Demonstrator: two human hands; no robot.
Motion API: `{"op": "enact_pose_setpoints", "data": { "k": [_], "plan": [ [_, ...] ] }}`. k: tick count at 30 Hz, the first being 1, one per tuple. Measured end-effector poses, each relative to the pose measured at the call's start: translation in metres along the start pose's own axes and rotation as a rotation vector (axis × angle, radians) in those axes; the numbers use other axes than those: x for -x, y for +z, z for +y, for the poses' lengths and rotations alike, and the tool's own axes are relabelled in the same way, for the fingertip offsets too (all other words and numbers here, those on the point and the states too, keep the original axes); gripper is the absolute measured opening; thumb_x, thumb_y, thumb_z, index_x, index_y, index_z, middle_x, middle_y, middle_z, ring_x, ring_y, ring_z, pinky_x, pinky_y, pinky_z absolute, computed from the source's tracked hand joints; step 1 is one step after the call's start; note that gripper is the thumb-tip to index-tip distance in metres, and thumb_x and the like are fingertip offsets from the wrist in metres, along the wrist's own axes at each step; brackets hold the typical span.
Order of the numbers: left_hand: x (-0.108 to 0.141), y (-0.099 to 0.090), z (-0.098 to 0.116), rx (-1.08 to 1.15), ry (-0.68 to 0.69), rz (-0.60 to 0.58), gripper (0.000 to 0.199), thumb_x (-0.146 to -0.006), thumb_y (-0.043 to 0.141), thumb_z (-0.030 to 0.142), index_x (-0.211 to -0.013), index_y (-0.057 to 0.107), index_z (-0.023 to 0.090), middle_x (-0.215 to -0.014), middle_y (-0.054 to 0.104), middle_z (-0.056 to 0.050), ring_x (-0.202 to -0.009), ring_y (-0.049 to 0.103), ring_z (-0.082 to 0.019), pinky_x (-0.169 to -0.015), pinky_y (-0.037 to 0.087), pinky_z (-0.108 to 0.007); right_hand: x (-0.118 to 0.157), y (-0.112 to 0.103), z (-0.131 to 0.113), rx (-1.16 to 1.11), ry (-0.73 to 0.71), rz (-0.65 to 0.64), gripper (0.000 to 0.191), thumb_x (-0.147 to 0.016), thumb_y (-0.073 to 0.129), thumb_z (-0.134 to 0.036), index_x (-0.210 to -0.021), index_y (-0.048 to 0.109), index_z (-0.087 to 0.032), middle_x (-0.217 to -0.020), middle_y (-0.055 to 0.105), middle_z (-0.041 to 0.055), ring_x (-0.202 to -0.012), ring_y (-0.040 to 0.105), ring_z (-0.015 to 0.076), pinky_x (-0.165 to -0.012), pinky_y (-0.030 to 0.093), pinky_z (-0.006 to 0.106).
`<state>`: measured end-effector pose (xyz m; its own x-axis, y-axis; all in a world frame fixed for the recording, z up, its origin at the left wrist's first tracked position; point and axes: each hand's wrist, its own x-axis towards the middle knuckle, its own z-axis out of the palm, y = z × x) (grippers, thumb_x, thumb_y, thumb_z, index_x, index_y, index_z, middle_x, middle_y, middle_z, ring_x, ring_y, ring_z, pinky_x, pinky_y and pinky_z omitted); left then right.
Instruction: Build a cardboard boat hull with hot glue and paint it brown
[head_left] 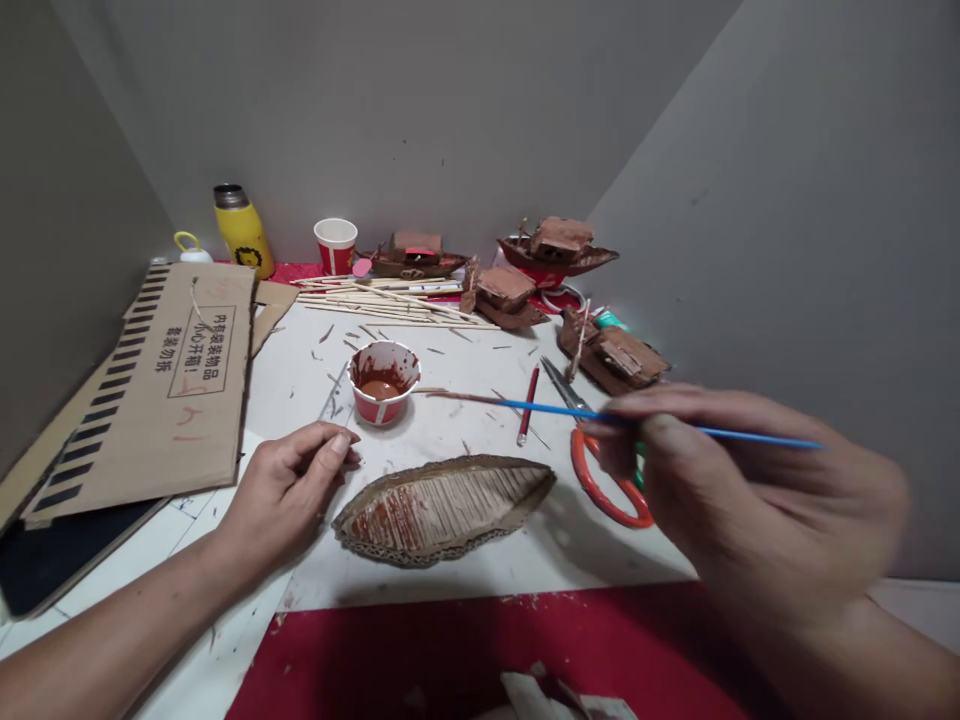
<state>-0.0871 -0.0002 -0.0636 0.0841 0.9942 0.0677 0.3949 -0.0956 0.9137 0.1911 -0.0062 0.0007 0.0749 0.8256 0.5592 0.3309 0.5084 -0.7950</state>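
My right hand [739, 500] grips a thin blue paintbrush [551, 409]. Its brown-stained tip points left, close to the rim of a paper cup [381, 405] with reddish-brown paint inside. My left hand [296, 480] rests on the table beside the cardboard boat [450, 510], its fingers curled in and the thumb against them, with nothing visible in it. The boat lies on the white surface below the cup, its ribbed inside facing up. Wet brown paint covers part of its left end; the right part is bare cardboard.
Orange-handled scissors [607, 480] and a dark red pencil [528, 405] lie near my right hand. Brown model boats [626, 355], thin sticks [382, 300], another paper cup [335, 245] and a yellow bottle [244, 235] stand behind. Cardboard [165, 400] lies at left.
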Motion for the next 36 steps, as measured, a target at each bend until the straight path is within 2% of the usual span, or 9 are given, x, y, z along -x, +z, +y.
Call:
{"op": "enact_pose_setpoints", "data": {
  "k": [2,4,9,11,21,23,28,32,36],
  "plan": [
    [0.0,0.0,0.0,-0.041,0.019,-0.003,0.03,-0.093,0.051,0.042,-0.088,0.069,0.019,-0.081,0.073,-0.004,-0.071,0.066,-0.016,-0.069,0.053,-0.028,0.013,-0.011,-0.001,-0.058,0.124,0.061,0.014,-0.088,0.065,-0.023,-0.087,0.076,-0.032,-0.074,0.068,0.0023,-0.058,0.06,0.0161,-0.048,0.048,0.029],
    [0.0,0.0,0.0,-0.069,0.038,-0.017,0.029,-0.093,0.051,0.042,-0.089,0.07,0.02,-0.082,0.073,-0.003,-0.072,0.066,-0.016,-0.068,0.053,-0.027,0.023,-0.019,0.003,-0.102,0.164,0.02,0.012,-0.087,0.066,-0.024,-0.086,0.076,-0.031,-0.077,0.069,0.0024,-0.058,0.061,0.0153,-0.048,0.051,0.027],
    [0.001,0.001,-0.002,-0.119,0.077,-0.047,0.026,-0.093,0.051,0.039,-0.092,0.07,0.022,-0.083,0.074,-0.003,-0.074,0.069,-0.017,-0.069,0.054,-0.027,0.031,-0.023,0.022,-0.097,0.17,-0.251,0.012,-0.09,0.062,-0.022,-0.091,0.074,-0.025,-0.074,0.071,0.0026,-0.054,0.064,0.0135,-0.047,0.055,0.022],
    [0.002,0.001,-0.003,-0.134,0.095,-0.051,0.025,-0.094,0.051,0.037,-0.092,0.07,0.021,-0.084,0.075,-0.003,-0.074,0.069,-0.017,-0.07,0.055,-0.028,0.03,-0.02,0.029,-0.086,0.168,-0.31,0.012,-0.09,0.061,-0.02,-0.091,0.072,-0.023,-0.071,0.071,0.0027,-0.055,0.065,0.0138,-0.049,0.056,0.022],
    [0.002,0.002,0.007,-0.182,0.212,-0.089,0.021,-0.09,0.054,0.034,-0.101,0.066,0.022,-0.089,0.076,-0.006,-0.079,0.072,-0.021,-0.073,0.059,-0.033,0.026,-0.005,0.033,0.004,0.148,-0.32,0.009,-0.089,0.063,-0.025,-0.087,0.071,-0.022,-0.072,0.074,0.0027,-0.055,0.068,0.0136,-0.05,0.058,0.02],
    [0.005,0.002,0.007,-0.135,0.227,-0.144,0.028,-0.087,0.058,0.033,-0.113,0.062,0.022,-0.099,0.075,-0.009,-0.088,0.071,-0.022,-0.078,0.059,-0.033,0.026,-0.005,0.035,0.022,0.145,-0.328,0.008,-0.089,0.064,-0.024,-0.087,0.071,-0.021,-0.073,0.075,0.003,-0.057,0.068,0.0138,-0.051,0.058,0.02],
    [0.013,0.004,0.006,-0.091,0.165,-0.263,0.07,-0.078,0.07,0.034,-0.141,0.04,0.029,-0.124,0.065,-0.012,-0.111,0.064,-0.028,-0.091,0.054,-0.038,0.026,-0.012,0.034,0.032,0.111,-0.381,0.009,-0.089,0.062,-0.022,-0.087,0.07,-0.022,-0.073,0.074,0.0027,-0.061,0.069,0.014,-0.054,0.057,0.02],
    [0.016,0.007,0.007,-0.184,0.149,-0.304,0.092,-0.07,0.075,0.03,-0.148,0.027,0.034,-0.131,0.061,-0.011,-0.114,0.062,-0.031,-0.095,0.052,-0.045,0.025,-0.018,0.029,-0.007,0.112,-0.459,0.012,-0.09,0.061,-0.024,-0.084,0.071,-0.021,-0.073,0.073,0.0046,-0.06,0.068,0.0155,-0.052,0.057,0.022],
    [0.016,0.006,0.008,-0.278,0.193,-0.322,0.102,-0.065,0.077,0.026,-0.15,0.022,0.032,-0.133,0.059,-0.012,-0.114,0.063,-0.031,-0.094,0.053,-0.043,0.026,-0.016,0.028,0.005,0.131,-0.397,0.014,-0.09,0.061,-0.028,-0.084,0.071,-0.022,-0.07,0.073,0.0044,-0.058,0.068,0.0158,-0.051,0.057,0.022]
  ]
}}
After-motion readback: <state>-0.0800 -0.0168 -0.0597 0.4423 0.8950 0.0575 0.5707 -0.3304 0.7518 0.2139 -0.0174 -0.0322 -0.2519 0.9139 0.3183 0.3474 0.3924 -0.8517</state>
